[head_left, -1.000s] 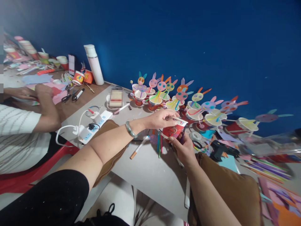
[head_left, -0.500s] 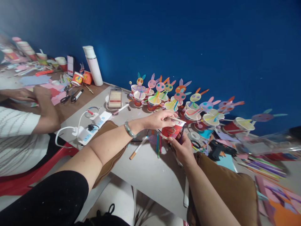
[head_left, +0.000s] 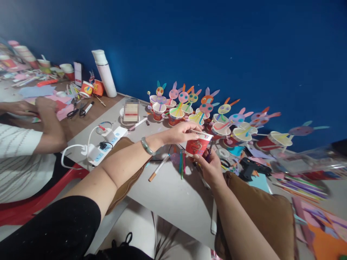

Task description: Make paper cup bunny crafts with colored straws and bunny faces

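Note:
A red paper cup (head_left: pixel 197 145) with a white rim and a printed pattern is between my hands above the table. My left hand (head_left: pixel 187 132), with a green bangle on its wrist, grips the cup's rim from the left, fingers over the top. Below and to the right, my right hand (head_left: pixel 210 167) has its thumb against the cup's base. A thin dark tool (head_left: pixel 209 153) shows among the right fingers; its kind is partly hidden. Beneath the cup lie coloured sticks (head_left: pixel 182 164) and a white and orange marker (head_left: pixel 158 168).
Several paper cups with rabbit-faced figures (head_left: pixel 177 116) line the blue wall. A black glue gun (head_left: pixel 253 169) and a brown cushion (head_left: pixel 261 216) are on the right. A power strip (head_left: pixel 108 146), a white bottle (head_left: pixel 104 74) and another person's arms (head_left: pixel 50 121) are on the left.
The cup has turned more upright, showing more of its printed side. Both hands keep their hold. The view has shifted slightly.

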Demonstrator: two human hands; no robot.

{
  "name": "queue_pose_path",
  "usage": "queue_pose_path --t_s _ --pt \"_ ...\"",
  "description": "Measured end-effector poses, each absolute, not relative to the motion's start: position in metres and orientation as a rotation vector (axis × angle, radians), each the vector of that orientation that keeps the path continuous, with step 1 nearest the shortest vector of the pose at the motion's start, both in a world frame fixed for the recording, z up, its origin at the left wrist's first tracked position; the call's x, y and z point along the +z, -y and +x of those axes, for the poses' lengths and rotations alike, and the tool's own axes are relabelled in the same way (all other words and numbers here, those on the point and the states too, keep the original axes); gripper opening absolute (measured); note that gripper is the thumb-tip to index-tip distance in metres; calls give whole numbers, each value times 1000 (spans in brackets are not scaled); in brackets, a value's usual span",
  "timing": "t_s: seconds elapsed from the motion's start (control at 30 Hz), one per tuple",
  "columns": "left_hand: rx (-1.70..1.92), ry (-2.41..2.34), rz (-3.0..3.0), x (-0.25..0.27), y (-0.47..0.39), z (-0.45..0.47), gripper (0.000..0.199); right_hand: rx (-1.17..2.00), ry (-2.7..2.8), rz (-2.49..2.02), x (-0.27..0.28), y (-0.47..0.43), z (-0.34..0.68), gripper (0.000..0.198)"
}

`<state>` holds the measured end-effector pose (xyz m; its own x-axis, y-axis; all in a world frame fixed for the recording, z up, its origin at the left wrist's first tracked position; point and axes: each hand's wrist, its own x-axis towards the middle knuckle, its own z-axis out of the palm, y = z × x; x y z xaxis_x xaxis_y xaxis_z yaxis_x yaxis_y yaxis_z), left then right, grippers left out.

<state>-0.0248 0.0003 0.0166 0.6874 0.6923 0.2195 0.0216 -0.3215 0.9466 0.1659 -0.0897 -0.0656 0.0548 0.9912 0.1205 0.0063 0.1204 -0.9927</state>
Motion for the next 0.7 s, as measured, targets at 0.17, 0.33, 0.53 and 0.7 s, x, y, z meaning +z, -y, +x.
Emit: queue_pose_path --t_s 0.17,0.33,0.53,0.7 --pt "763 -550 1824 20 2 -27 17 1074 1231 -1160 -69 89 167 46" --pt "780 -543 1906 19 1 -27 18 1075 1238 -1140 -70 89 168 46" --pt "767 -553 1947 18 0 -27 19 1064 1226 -1147 -71 88 168 47" --pt "759 -578 1952 19 0 -26 18 1057 1218 -1146 -72 88 168 49"
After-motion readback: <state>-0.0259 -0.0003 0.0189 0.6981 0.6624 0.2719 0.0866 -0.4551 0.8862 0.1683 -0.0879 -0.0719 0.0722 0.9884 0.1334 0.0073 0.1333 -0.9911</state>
